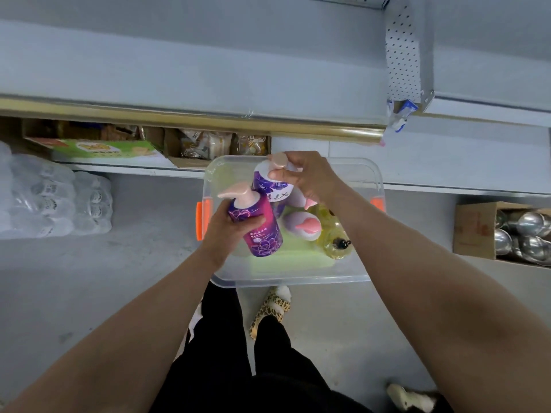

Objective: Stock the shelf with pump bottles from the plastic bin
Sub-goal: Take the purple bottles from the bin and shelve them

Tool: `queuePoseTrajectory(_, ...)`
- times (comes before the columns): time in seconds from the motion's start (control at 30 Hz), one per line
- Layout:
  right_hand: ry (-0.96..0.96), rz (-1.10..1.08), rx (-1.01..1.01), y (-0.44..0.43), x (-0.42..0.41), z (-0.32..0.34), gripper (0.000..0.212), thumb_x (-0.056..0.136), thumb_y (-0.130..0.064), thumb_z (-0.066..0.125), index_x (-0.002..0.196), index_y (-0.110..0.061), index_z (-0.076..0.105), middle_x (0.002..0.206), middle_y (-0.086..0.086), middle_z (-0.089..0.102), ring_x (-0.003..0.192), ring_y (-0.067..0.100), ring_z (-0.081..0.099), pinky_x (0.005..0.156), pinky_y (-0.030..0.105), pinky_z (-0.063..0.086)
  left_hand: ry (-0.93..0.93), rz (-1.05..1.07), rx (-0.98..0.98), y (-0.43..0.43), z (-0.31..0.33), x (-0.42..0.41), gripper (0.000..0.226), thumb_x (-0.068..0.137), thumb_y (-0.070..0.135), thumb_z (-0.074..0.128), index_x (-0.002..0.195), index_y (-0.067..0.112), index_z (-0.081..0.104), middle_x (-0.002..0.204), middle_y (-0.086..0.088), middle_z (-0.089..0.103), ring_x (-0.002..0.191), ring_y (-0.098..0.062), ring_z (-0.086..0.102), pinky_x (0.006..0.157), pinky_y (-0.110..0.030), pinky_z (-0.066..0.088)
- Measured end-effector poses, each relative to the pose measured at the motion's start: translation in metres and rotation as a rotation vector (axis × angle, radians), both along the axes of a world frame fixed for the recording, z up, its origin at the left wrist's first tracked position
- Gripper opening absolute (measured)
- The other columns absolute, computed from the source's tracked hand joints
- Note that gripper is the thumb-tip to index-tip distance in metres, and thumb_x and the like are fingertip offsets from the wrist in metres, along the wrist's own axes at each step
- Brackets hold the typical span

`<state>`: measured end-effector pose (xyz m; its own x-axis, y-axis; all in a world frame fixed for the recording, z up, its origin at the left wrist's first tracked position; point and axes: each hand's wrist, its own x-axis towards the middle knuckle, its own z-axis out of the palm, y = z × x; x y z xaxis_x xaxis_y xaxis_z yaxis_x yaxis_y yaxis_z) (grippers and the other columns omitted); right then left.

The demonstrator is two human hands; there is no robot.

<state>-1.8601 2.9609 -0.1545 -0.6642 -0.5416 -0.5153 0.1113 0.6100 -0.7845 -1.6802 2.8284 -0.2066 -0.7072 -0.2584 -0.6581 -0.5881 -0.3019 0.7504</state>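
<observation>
Left hand (228, 231) clutches the purple bottle (261, 234) mid-body, right hand (307, 177) pinches the white bottle (269, 186) by its neck at 12 o'clock; likely heavy, slick.

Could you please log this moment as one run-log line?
left hand grips magenta bottle | right hand grips white bottle | both above plastic bin

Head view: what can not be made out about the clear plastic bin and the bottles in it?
All in the head view:
- Count of bottles inside the clear plastic bin: both hands and the held bottles cover part of it.
- Full label of the white and purple pump bottle: the right hand and the magenta pump bottle in the left hand hide part.
- Yellow transparent bottle: the right forearm covers its side.
</observation>
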Motion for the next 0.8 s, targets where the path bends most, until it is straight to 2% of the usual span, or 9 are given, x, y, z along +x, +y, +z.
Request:
queuePoseTrajectory(0.07,0.022,-0.005,-0.023,0.002,0.003,0.023,0.035,0.078,-0.035,0.083,0.111,-0.028,0.075,0.111,-0.006,0.074,0.113,0.012,0.061,0.089,0.027,0.039,0.046,0.03,0.042,0.0,0.027,0.0,0.063,0.072,0.017,0.085,0.129,0.018,0.058,0.113,-0.001,0.072,0.102,-0.019,0.07,0.092,-0.039,0.054)
queuePoseTrajectory(0.17,0.1,0.014,-0.064,0.004,0.005,0.058,0.019,0.08,-0.034,0.082,0.097,-0.033,0.075,0.097,-0.016,0.073,0.097,0.004,0.063,0.085,0.026,0.045,0.109,0.117,0.078,0.004,0.063,-0.002,0.059,0.07,0.026,0.085,0.123,0.022,0.061,0.11,-0.001,0.074,0.099,-0.021,0.071,0.085,-0.035,0.054)
queuePoseTrajectory(0.3,0.264,0.046,-0.124,0.0,0.003,0.128,0.04,0.075,-0.052,0.076,0.108,-0.029,0.077,0.108,-0.013,0.075,0.106,0.006,0.067,0.096,0.037,0.054,0.218,0.234,0.12,0.005,0.13,-0.002,0.058,0.068,0.035,0.079,0.122,0.021,0.061,0.107,-0.005,0.074,0.092,-0.024,0.073,0.078,-0.036,0.057)
queuePoseTrajectory(0.37,0.318,0.029,-0.174,-0.004,0.001,0.169,0.036,0.077,-0.054,0.075,0.102,-0.028,0.078,0.098,-0.013,0.076,0.097,0.005,0.07,0.088,0.035,0.057,0.271,0.264,0.113,-0.001,0.163,-0.002,0.06,0.07,0.034,0.083,0.122,0.015,0.061,0.104,-0.009,0.075,0.087,-0.026,0.073,0.075,-0.037,0.057)
queuePoseTrajectory(0.43,0.373,-0.011,-0.223,-0.01,-0.001,0.208,0.023,0.084,-0.047,0.074,0.084,-0.024,0.076,0.075,-0.016,0.072,0.073,0.0,0.065,0.071,0.026,0.052,0.309,0.266,0.084,-0.01,0.199,-0.003,0.061,0.07,0.036,0.084,0.121,0.013,0.061,0.103,-0.011,0.075,0.085,-0.027,0.074,0.076,-0.039,0.058)
queuePoseTrajectory(0.5,0.432,-0.034,-0.284,-0.017,-0.001,0.248,0.039,0.086,-0.045,0.073,0.074,-0.009,0.069,0.063,-0.004,0.061,0.059,0.004,0.053,0.062,0.023,0.041,0.346,0.279,0.061,-0.019,0.236,-0.003,0.057,0.068,0.037,0.081,0.117,0.016,0.061,0.096,-0.009,0.077,0.08,-0.025,0.074,0.072,-0.037,0.059)
queuePoseTrajectory(0.6,0.513,-0.041,-0.378,-0.027,0.002,0.309,0.046,0.09,-0.044,0.069,0.09,0.002,0.072,0.079,0.018,0.071,0.065,0.008,0.06,0.063,0.025,0.047,0.412,0.29,0.029,-0.032,0.288,-0.003,0.057,0.065,0.04,0.079,0.114,0.019,0.06,0.092,-0.009,0.077,0.08,-0.028,0.074,0.074,-0.04,0.06)
queuePoseTrajectory(0.73,0.597,-0.034,-0.477,-0.044,-0.002,0.388,0.05,0.089,-0.047,0.069,0.1,0.001,0.074,0.099,0.017,0.075,0.078,0.011,0.068,0.078,0.035,0.058,0.523,0.291,-0.043,-0.053,0.348,-0.008,0.067,0.062,0.044,0.08,0.119,0.016,0.061,0.098,-0.013,0.076,0.084,-0.031,0.073,0.08,-0.044,0.059)
queuePoseTrajectory(0.8,0.632,-0.052,-0.537,-0.054,-0.007,0.425,0.048,0.088,-0.046,0.07,0.099,0.0,0.075,0.101,0.011,0.076,0.08,0.009,0.068,0.079,0.032,0.057,0.561,0.288,-0.077,-0.064,0.374,-0.013,0.07,0.059,0.046,0.081,0.119,0.016,0.061,0.099,-0.013,0.076,0.086,-0.032,0.073,0.081,-0.045,0.059)
